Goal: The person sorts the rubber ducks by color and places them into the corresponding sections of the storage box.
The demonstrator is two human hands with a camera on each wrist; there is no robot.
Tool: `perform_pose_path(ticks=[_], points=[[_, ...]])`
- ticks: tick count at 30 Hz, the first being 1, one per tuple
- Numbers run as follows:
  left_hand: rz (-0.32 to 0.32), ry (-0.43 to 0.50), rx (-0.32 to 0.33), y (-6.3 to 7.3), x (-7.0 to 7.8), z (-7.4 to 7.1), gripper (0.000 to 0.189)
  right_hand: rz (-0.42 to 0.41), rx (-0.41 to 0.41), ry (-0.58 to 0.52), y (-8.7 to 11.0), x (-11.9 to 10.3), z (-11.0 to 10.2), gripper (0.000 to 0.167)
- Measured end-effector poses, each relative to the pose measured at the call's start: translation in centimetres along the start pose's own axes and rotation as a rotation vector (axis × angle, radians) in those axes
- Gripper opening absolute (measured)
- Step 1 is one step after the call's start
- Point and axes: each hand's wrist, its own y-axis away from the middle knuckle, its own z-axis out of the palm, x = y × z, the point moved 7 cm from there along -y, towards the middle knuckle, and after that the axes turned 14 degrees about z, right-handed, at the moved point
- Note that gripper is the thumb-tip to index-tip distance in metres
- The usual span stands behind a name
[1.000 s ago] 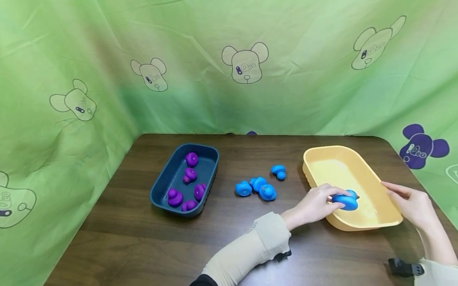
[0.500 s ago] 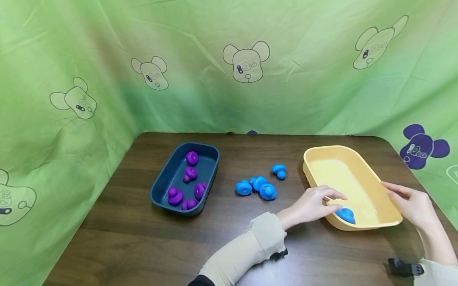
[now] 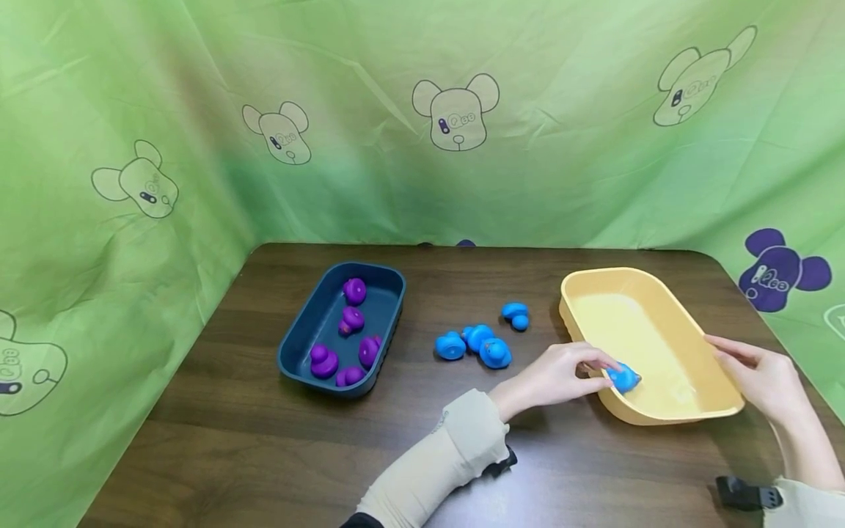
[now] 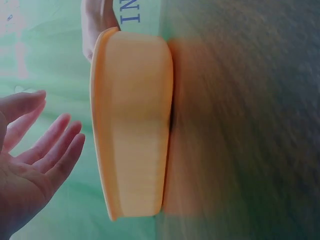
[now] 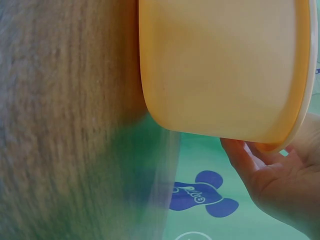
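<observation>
A blue toy duck (image 3: pixel 623 378) lies inside the near left end of the yellow tray (image 3: pixel 650 345). My left hand (image 3: pixel 561 372) hovers at the tray's left rim, its fingertips next to the duck. In the left wrist view, the left hand (image 4: pixel 37 155) has its fingers spread and holds nothing, beside the tray's outer wall (image 4: pixel 137 125). My right hand (image 3: pixel 769 378) grips the tray's right rim. In the right wrist view, the right hand (image 5: pixel 280 175) has its fingers against the tray wall (image 5: pixel 225 75) below the lip.
Left of the tray, several blue toy ducks (image 3: pixel 495 353) lie on the brown table (image 3: pixel 264 455); one blue duck (image 3: pixel 515 315) sits apart behind them. Farther left, a dark blue tray (image 3: pixel 297 345) contains several purple toy ducks (image 3: pixel 323 361). A green printed cloth (image 3: pixel 330 198) hangs behind.
My left hand has let go of the blue duck inside the yellow tray and drawn back left. The duck has rolled about near the left wall. My right hand has stayed at the rim.
</observation>
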Motion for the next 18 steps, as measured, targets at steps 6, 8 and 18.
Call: perform_pose_path(ticks=[6,8,18], points=[[-0.009,0.014,-0.005,0.6,-0.3,-0.6,0.024,-0.007,0.006,-0.011,-1.2,1.6,0.1,0.024],[-0.015,0.012,-0.015,0.9,-0.5,-0.8,0.024,-0.006,0.003,-0.014,-1.4,1.9,0.1,0.026],[-0.071,0.015,-0.037,3.2,-1.7,-2.2,0.028,0.005,0.0,-0.011,-0.8,1.2,0.1,0.026]])
